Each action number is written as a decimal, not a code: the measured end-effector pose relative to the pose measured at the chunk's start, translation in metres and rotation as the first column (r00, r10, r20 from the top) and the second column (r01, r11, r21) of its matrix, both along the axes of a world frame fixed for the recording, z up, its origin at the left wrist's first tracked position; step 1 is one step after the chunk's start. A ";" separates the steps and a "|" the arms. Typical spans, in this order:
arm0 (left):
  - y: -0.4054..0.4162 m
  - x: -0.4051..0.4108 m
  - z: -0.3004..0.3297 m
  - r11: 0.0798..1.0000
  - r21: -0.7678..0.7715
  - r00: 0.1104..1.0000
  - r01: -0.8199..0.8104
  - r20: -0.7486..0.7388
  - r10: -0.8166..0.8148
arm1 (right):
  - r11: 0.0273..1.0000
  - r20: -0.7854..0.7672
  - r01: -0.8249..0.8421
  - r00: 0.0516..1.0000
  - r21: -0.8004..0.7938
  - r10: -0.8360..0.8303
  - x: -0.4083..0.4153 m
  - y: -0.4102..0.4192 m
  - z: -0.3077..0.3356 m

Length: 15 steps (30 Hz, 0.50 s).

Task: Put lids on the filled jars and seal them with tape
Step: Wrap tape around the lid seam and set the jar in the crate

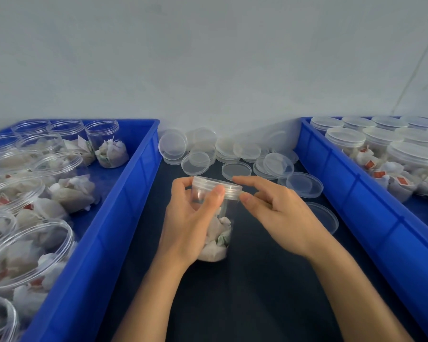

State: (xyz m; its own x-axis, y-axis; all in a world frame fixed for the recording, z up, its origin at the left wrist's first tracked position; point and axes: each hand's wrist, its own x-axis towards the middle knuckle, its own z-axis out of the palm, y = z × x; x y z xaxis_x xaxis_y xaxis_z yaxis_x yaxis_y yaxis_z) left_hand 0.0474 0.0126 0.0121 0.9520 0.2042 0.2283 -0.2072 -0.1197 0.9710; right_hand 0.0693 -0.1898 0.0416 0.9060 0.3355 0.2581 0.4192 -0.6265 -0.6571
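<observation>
One filled jar stood upright on the counter, lid already on top. My left hand gripped its wall; my right hand, fingers loosely spread, sat just right of the lid's rim, nearer for twisting.

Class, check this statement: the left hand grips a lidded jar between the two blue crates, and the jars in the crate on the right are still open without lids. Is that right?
Not quite. The head view shows the left hand gripping the lidded jar between the crates, but the jars in the right crate already carry lids; the open ones stand in the left crate.
</observation>
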 end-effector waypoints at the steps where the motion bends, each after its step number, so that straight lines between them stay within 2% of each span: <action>1: 0.000 0.000 0.001 1.000 -0.005 1.000 0.012 0.005 -0.012 | 1.000 -0.009 -0.004 1.000 0.016 0.005 0.001 -0.001 0.000; 10: 0.005 -0.002 0.004 0.993 -0.060 0.995 0.101 0.011 -0.101 | 1.000 -0.026 -0.006 1.000 0.013 0.006 -0.001 -0.002 0.002; 15: 0.006 -0.002 0.003 0.986 -0.057 0.987 0.156 -0.025 -0.158 | 0.999 -0.147 -0.018 0.989 -0.026 0.014 -0.002 0.001 0.000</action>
State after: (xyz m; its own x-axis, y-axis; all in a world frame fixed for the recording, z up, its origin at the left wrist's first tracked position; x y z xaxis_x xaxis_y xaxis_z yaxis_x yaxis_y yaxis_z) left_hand 0.0457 0.0181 0.0147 0.9792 0.0631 0.1928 -0.1909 -0.0349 0.9810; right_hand 0.0677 -0.1893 0.0417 0.9277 0.3557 0.1133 0.3299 -0.6389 -0.6950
